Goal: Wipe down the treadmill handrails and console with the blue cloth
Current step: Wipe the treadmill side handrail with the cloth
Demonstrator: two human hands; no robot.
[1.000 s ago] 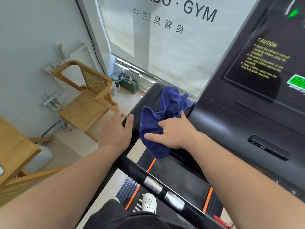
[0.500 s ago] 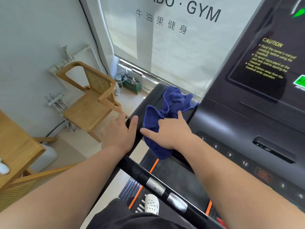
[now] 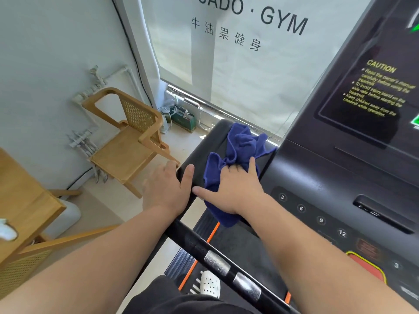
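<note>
The crumpled blue cloth (image 3: 240, 143) lies on the black left handrail (image 3: 213, 141) of the treadmill, beside the console. My right hand (image 3: 233, 189) presses flat on the cloth, fingers spread, thumb pointing left. My left hand (image 3: 167, 189) grips the outer edge of the same handrail, thumb on top, just left of the cloth. The dark console (image 3: 353, 137) rises at the right with a yellow caution text and numbered buttons (image 3: 320, 219). A black crossbar with silver sensor pads (image 3: 217, 261) runs under my forearms.
A wooden chair (image 3: 127, 141) stands on the floor at the left near the wall. A wooden table (image 3: 25, 205) is at the far left. A frosted window with gym lettering (image 3: 238, 41) is ahead. My white shoe (image 3: 209, 284) rests on the treadmill belt.
My right hand has pushed the cloth a little forward along the handrail. My left hand keeps its hold on the rail. More of the console's buttons have come into view.
</note>
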